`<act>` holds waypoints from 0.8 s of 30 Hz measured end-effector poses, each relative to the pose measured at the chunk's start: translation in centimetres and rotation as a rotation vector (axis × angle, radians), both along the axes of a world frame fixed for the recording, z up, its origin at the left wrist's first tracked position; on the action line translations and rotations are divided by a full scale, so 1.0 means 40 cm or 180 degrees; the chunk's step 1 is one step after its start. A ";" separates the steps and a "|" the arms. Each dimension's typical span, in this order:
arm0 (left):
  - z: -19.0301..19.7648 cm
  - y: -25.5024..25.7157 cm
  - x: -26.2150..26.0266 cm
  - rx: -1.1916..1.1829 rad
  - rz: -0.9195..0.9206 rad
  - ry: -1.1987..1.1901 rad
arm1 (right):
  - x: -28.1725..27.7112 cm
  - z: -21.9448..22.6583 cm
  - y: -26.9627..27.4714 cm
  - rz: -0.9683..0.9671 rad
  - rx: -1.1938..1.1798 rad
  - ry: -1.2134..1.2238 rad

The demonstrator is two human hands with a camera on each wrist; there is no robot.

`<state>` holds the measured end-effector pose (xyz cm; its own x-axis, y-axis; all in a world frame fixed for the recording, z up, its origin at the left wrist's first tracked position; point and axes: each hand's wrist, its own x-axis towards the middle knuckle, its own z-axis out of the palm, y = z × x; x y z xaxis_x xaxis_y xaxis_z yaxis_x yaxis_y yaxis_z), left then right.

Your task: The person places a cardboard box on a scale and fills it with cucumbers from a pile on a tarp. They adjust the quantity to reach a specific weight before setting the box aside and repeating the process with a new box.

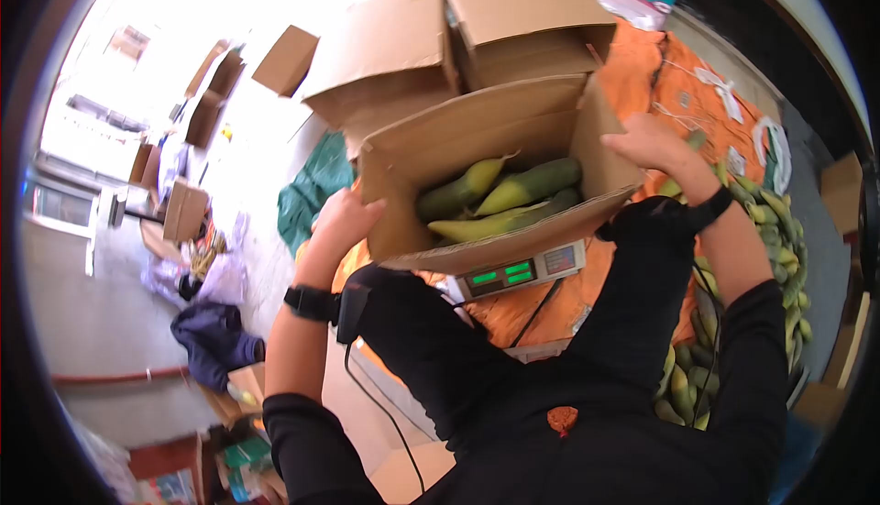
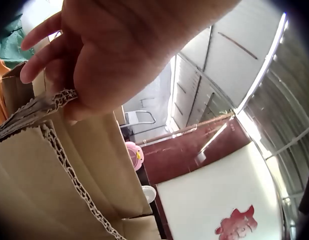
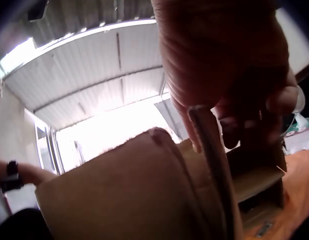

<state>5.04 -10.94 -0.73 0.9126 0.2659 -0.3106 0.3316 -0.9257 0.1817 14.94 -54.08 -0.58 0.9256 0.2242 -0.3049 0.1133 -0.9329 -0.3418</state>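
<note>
An open cardboard box (image 1: 477,253) holds several green and yellow-green long vegetables (image 1: 532,184), above a scale (image 1: 522,274) with lit green digits. The left hand (image 1: 346,221) grips the box's left side at its top edge; in the left wrist view that hand (image 2: 119,50) has the layered cardboard edge (image 2: 54,102) between thumb and fingers. On the opposite side the right hand (image 1: 655,146) holds the other top edge. Seen from the right wrist, the hand (image 3: 229,65) straddles the box wall (image 3: 212,150), fingers on one side and thumb on the other.
Two more cardboard boxes (image 1: 385,38) stand just beyond. Orange sheeting (image 1: 632,65) lies beneath, with a pile of similar vegetables (image 1: 779,230) at the right. A green cloth (image 1: 316,184) is at the left, and a dark garment (image 1: 215,340) lies further left.
</note>
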 end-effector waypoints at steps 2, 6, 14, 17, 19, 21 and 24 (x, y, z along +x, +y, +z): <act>-0.023 0.035 0.005 -0.0063 -0.0406 -0.0082 | 0.010 -0.010 0.011 0.0164 -0.0103 -0.0380; -0.050 0.103 0.018 0.0335 -0.1723 -0.0243 | 0.035 0.001 0.029 0.0282 0.0488 -0.0232; 0.010 0.233 -0.029 -0.1318 0.0677 -0.0489 | 0.098 0.106 0.220 0.0138 0.1466 -0.0097; -0.030 0.373 -0.092 -0.1697 0.1028 -0.0768 | 0.106 0.125 0.335 0.0531 0.1575 -0.0250; 0.022 0.398 -0.174 -0.1845 0.1177 -0.0680 | 0.079 0.125 0.427 0.0670 0.1692 -0.0243; 0.037 0.443 -0.267 -0.1618 0.1513 -0.1135 | 0.045 0.123 0.520 0.0855 0.1830 -0.0319; 0.029 0.505 -0.432 -0.1094 0.1688 -0.1476 | -0.036 0.086 0.647 0.1223 0.1628 -0.0626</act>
<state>-12.24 9.24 0.44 0.7472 0.6606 -0.0727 0.5340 -0.5316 0.6575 13.50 -28.21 2.86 0.7786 0.6206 0.0935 0.5106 -0.5397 -0.6693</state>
